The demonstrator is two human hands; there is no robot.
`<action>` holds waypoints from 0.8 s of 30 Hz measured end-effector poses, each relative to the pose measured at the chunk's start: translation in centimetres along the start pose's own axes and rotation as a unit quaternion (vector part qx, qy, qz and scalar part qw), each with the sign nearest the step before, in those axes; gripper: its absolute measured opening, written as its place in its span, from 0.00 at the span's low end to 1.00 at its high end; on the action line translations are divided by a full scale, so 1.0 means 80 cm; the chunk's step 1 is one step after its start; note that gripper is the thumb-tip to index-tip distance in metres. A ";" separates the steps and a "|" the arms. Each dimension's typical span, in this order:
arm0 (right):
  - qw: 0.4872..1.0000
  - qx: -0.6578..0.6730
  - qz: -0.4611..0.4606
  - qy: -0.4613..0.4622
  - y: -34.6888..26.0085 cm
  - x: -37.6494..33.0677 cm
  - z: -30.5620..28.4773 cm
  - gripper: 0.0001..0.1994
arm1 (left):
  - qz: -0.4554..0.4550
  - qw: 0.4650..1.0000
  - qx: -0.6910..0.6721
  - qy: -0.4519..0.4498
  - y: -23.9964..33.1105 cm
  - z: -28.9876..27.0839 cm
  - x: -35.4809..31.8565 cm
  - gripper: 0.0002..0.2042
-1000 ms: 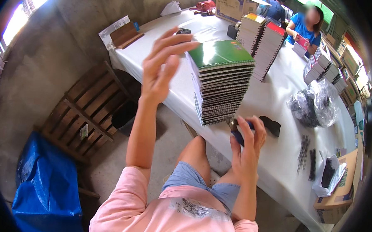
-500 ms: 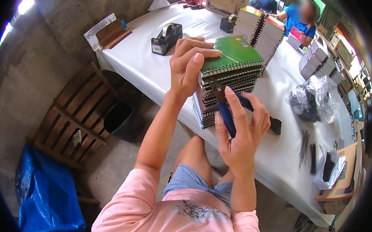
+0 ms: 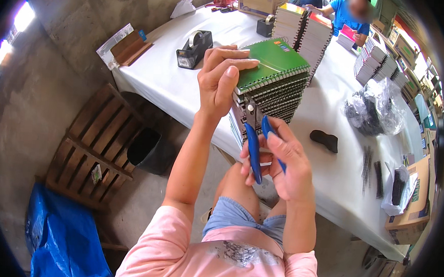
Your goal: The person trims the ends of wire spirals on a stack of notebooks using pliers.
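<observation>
A stack of spiral-bound notebooks (image 3: pixel 274 66) stands at the table's near edge, the top one with a green cover. My left hand (image 3: pixel 218 79) rests on its left corner, fingers laid over the cover and thumb along the near side. In my right hand (image 3: pixel 285 158) is a pair of wire cutters (image 3: pixel 253 145) with blue handles, its handles spread apart. The dark jaws touch or nearly touch the coil ends at the stack's near left corner; the exact contact is too small to make out.
Behind the stack stand taller piles of coil-bound books (image 3: pixel 313 41). A tape dispenser (image 3: pixel 193 49) is left, a black object (image 3: pixel 324 141) right. Plastic-bagged coils (image 3: pixel 371 113) and loose black coils (image 3: pixel 377 180) lie further right. Across the table sits a person in blue (image 3: pixel 350 18).
My right hand has turned and shifted slightly down, and the cutters now point more upright with their handles swung leftward. The left hand stays on the notebooks. The whole view has shifted a little.
</observation>
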State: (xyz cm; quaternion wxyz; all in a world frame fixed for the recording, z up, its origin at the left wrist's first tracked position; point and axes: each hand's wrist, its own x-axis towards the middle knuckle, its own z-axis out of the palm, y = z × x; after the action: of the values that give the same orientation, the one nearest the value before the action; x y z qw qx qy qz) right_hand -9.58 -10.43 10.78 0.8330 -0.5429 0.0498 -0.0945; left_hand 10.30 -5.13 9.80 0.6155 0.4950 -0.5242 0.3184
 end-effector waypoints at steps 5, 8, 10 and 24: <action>0.673 -0.617 -0.343 0.220 0.036 0.000 -0.008 0.23 | -0.059 0.997 0.035 -0.031 -0.001 -0.003 0.000 0.24; 0.638 -0.635 -0.362 0.243 0.038 0.003 -0.008 0.24 | -0.066 0.997 0.026 -0.033 0.001 -0.003 0.000 0.23; 0.618 -0.650 -0.367 0.248 0.037 0.006 -0.007 0.24 | -0.068 0.997 0.022 -0.035 0.002 -0.002 -0.001 0.23; 0.919 -0.306 -0.228 0.099 0.038 0.011 -0.015 0.20 | -0.070 0.997 0.024 -0.024 0.007 -0.001 -0.004 0.24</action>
State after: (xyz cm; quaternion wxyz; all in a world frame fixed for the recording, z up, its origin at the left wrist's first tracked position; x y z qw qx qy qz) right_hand -8.63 -10.53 7.52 0.5732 -0.7559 0.0332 -0.3146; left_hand 9.76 -4.82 9.67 0.6114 0.5530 -0.4947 0.2751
